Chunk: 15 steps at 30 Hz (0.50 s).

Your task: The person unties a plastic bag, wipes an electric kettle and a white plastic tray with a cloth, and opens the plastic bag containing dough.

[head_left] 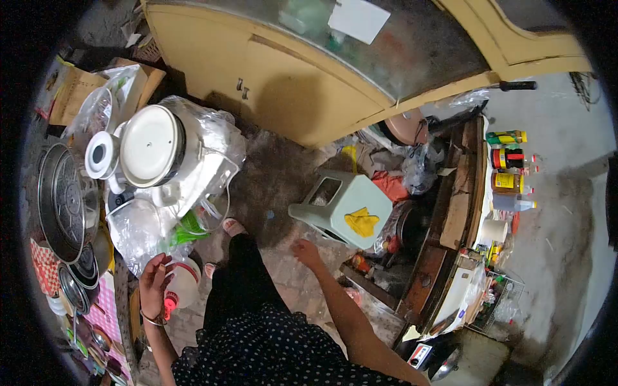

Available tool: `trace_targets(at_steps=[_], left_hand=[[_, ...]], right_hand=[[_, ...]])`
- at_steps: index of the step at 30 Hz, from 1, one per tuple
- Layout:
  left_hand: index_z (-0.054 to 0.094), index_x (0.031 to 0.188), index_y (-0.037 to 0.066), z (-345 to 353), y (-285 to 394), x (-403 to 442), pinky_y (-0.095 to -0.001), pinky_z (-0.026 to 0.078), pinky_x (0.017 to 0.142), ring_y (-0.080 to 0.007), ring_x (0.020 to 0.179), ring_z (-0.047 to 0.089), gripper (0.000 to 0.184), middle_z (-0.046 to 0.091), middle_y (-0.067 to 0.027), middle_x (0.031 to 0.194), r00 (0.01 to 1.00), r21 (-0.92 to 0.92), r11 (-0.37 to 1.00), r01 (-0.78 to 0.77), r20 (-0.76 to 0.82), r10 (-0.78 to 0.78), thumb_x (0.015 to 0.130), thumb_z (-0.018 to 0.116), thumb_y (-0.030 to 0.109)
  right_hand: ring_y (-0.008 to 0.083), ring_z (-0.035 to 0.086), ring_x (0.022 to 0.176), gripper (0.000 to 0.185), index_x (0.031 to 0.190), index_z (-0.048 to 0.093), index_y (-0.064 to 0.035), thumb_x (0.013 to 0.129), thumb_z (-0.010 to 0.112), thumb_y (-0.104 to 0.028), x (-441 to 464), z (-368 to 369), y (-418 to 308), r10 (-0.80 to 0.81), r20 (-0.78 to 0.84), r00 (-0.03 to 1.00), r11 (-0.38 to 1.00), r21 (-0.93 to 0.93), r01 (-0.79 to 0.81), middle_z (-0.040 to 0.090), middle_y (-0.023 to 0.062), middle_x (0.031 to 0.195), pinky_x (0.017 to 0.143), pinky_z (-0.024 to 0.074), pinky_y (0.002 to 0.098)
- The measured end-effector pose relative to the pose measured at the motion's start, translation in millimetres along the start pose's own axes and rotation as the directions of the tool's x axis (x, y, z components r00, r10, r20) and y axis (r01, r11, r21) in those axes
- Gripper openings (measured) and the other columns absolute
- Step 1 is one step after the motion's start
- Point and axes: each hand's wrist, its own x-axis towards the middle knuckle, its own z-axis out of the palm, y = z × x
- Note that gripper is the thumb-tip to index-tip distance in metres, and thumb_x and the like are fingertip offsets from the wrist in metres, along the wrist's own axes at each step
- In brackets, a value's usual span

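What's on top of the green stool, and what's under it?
A yellow cloth lies on the stool. Its side opening shows a dim patch; its seat and sides hide the rest.

Cabinet [212, 58], yellow-painted, with glazed upper panel [309, 29] and two small handles [242, 88]; floor [277, 170] dark and stained, paler toward the person; right-hand wall [566, 212] grey and smudged; worn wooden furniture [456, 212] standing near it.
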Motion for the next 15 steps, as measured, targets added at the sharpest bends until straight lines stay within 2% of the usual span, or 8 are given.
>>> trace_targets(at_steps=[4, 6, 8, 10, 12, 13, 14, 15], left_hand=[[0.047, 0.114, 0.002, 15.9, -9.4, 5.9, -0.0278, 0.043, 0.077, -0.0193, 0.094, 0.054, 0.034, 0.054, -0.0103, 0.106, 0.998, -0.050, 0.998, 0.050, -0.035, -0.052, 0.085, 0.049, 0.021], [0.047, 0.113, 0.002, 28.3, -5.2, 9.8, -0.0278, 0.044, 0.076, -0.0196, 0.093, 0.054, 0.033, 0.055, -0.0106, 0.105, 0.994, -0.073, 0.995, 0.066, -0.079, -0.072, 0.086, 0.049, 0.020], [0.047, 0.111, -0.001, 28.2, -8.1, 16.1, -0.0290, 0.046, 0.074, -0.0204, 0.091, 0.055, 0.031, 0.055, -0.0115, 0.103, 0.987, -0.139, 0.987, 0.078, -0.132, -0.096, 0.086, 0.048, 0.018], [0.047, 0.111, 0.000, 29.9, -11.1, 21.1, -0.0309, 0.046, 0.074, -0.0208, 0.091, 0.056, 0.031, 0.056, -0.0120, 0.101, 0.987, -0.129, 0.990, 0.058, -0.139, -0.076, 0.086, 0.047, 0.018], [0.046, 0.111, 0.001, 37.2, -12.4, 24.0, -0.0320, 0.045, 0.077, -0.0215, 0.092, 0.055, 0.031, 0.055, -0.0129, 0.103, 0.987, -0.139, 0.989, 0.055, -0.141, -0.075, 0.086, 0.048, 0.019], [0.046, 0.111, 0.001, 42.2, -11.4, 26.0, -0.0320, 0.045, 0.077, -0.0215, 0.092, 0.055, 0.031, 0.055, -0.0129, 0.103, 0.982, -0.137, 0.989, 0.055, -0.169, -0.078, 0.086, 0.048, 0.019], [0.047, 0.110, 0.001, 48.2, -7.7, 27.2, -0.0305, 0.044, 0.077, -0.0210, 0.093, 0.055, 0.031, 0.055, -0.0124, 0.103, 0.983, -0.140, 0.988, 0.069, -0.162, -0.092, 0.085, 0.049, 0.019], [0.048, 0.110, 0.001, 51.1, -6.7, 26.3, -0.0291, 0.043, 0.078, -0.0205, 0.093, 0.055, 0.031, 0.056, -0.0118, 0.104, 0.982, -0.141, 0.986, 0.088, -0.153, -0.110, 0.085, 0.051, 0.019]], right_hand=[[0.0161, 0.056, 0.066, 0.039, 0.105, 0.050, 0.0029, 0.076, 0.061, -0.020, 15.5, -35.1, 76.1, -0.128, -0.337, 0.933, 0.989, -0.108, 0.096, 0.060, 0.0116, 0.085, 0.059, 0.0467, 0.0306], [0.0186, 0.053, 0.085, 0.040, 0.110, 0.045, 0.0011, 0.077, 0.059, -0.017, 29.6, -59.8, 121.4, 0.020, -0.417, 0.908, 0.996, -0.066, -0.052, 0.056, 0.0124, 0.096, 0.072, 0.0454, 0.0320], [0.0254, 0.048, 0.096, 0.048, 0.115, 0.043, -0.0019, 0.076, 0.060, -0.022, 54.0, -93.3, 201.5, -0.062, -0.409, 0.911, 0.952, -0.299, -0.070, 0.055, 0.0163, 0.097, 0.080, 0.0404, 0.0352], [0.0341, 0.051, 0.092, 0.049, 0.114, 0.045, -0.0025, 0.075, 0.060, -0.029, 54.6, -131.0, 120.3, 0.059, -0.515, 0.855, 0.963, -0.196, -0.185, 0.055, 0.0206, 0.098, 0.078, 0.0413, 0.0383], [0.0290, 0.053, 0.097, 0.040, 0.109, 0.050, 0.0012, 0.077, 0.060, -0.020, 92.1, -154.2, 218.7, -0.405, -0.455, 0.793, 0.825, -0.556, 0.103, 0.057, 0.0139, 0.103, 0.082, 0.0416, 0.0341], [0.0289, 0.053, 0.097, 0.036, 0.107, 0.051, 0.0010, 0.078, 0.058, -0.019, 86.5, -163.0, 173.5, -0.200, -0.552, 0.809, 0.949, -0.315, 0.020, 0.057, 0.0141, 0.104, 0.082, 0.0412, 0.0328], [0.0288, 0.052, 0.098, 0.033, 0.104, 0.054, -0.0001, 0.079, 0.056, -0.020, 129.3, -172.6, 287.0, -0.335, -0.479, 0.812, 0.853, -0.519, 0.045, 0.055, 0.0142, 0.107, 0.082, 0.0418, 0.0345], [0.0278, 0.053, 0.096, 0.032, 0.101, 0.054, -0.0003, 0.079, 0.056, -0.023, 150.1, -187.9, 358.0, -0.705, -0.255, 0.662, 0.507, -0.834, 0.219, 0.055, 0.0146, 0.107, 0.081, 0.0419, 0.0361]])
